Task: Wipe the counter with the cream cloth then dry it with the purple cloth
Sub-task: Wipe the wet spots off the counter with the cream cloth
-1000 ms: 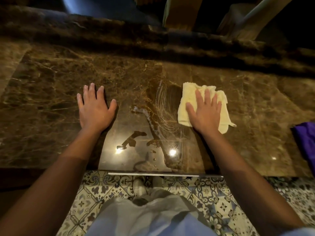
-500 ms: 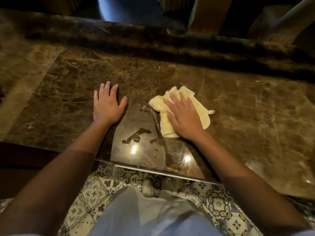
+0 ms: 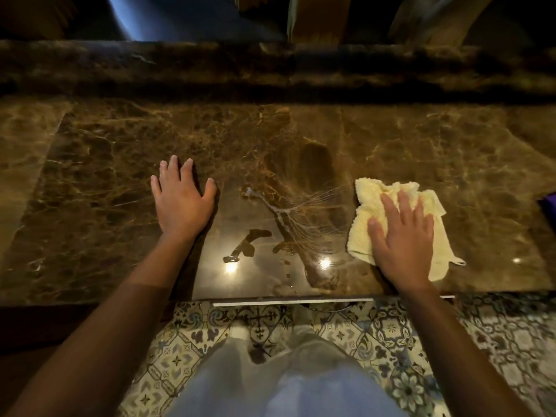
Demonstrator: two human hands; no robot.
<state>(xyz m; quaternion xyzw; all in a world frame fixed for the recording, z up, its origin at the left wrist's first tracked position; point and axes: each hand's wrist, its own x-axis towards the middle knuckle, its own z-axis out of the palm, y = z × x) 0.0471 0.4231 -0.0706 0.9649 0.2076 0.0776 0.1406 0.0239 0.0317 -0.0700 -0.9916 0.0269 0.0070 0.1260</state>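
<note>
A brown marble counter (image 3: 105,176) runs across the view. My right hand (image 3: 401,239) lies flat on the cream cloth (image 3: 365,206), pressing it onto the counter at the right near the front edge. My left hand (image 3: 180,200) rests flat on the bare counter at the left, fingers spread, holding nothing. Between the two hands there are wet streaks and small puddles (image 3: 249,243) on the stone. A sliver of the purple cloth (image 3: 549,203) shows at the far right edge.
A raised marble ledge (image 3: 270,67) runs along the back of the counter. Below the front edge I see patterned floor tiles (image 3: 391,329) and my light trousers (image 3: 285,383). Wooden furniture legs (image 3: 316,16) stand beyond the ledge.
My right hand has slid the cream cloth from the wet middle of the counter out to the right, leaving streaks behind. My left hand has stayed flat in place.
</note>
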